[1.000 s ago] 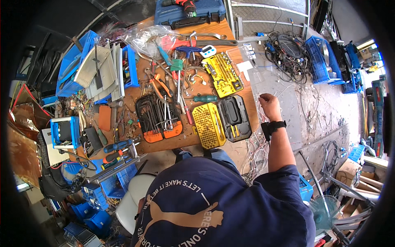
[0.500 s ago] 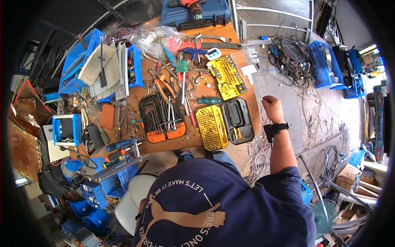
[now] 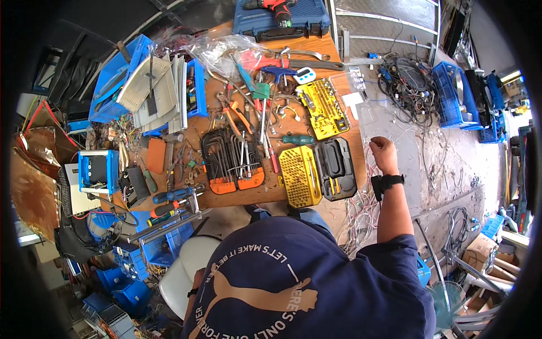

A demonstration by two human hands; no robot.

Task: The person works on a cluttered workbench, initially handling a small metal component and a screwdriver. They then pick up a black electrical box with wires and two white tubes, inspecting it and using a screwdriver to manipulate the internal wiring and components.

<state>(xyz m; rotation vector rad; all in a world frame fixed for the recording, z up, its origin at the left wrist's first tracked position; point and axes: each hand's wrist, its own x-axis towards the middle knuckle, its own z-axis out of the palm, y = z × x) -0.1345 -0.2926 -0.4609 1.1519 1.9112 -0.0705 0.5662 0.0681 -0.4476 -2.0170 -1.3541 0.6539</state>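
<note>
My right hand (image 3: 385,153) hangs in the air just off the right edge of the wooden table (image 3: 237,198), its fingers curled together. Whether anything small is between them is hidden. Of my left hand (image 3: 198,277), only a sliver shows beside my torso, above a dark wristband; its fingers are out of sight. Nearest to my right hand on the table lies an opened black case (image 3: 337,169), joined to a yellow bit tray (image 3: 300,176). Behind these rests a yellow socket set (image 3: 323,110). A green-handled screwdriver (image 3: 298,139) and a black-and-orange hex key set (image 3: 231,161) lie to the left.
A blue tool case (image 3: 307,22) with a red drill (image 3: 280,12) stands at the table's far end. Blue crates (image 3: 197,87) crowd the left side. Coiled cables (image 3: 407,85) and a blue basket (image 3: 454,96) occupy the floor at right. A white chair (image 3: 183,277) stands beside me.
The view has turned slightly, so the table and tools appear farther right. My right hand stays beside the table edge, its fingers still curled. No tool has visibly moved.
</note>
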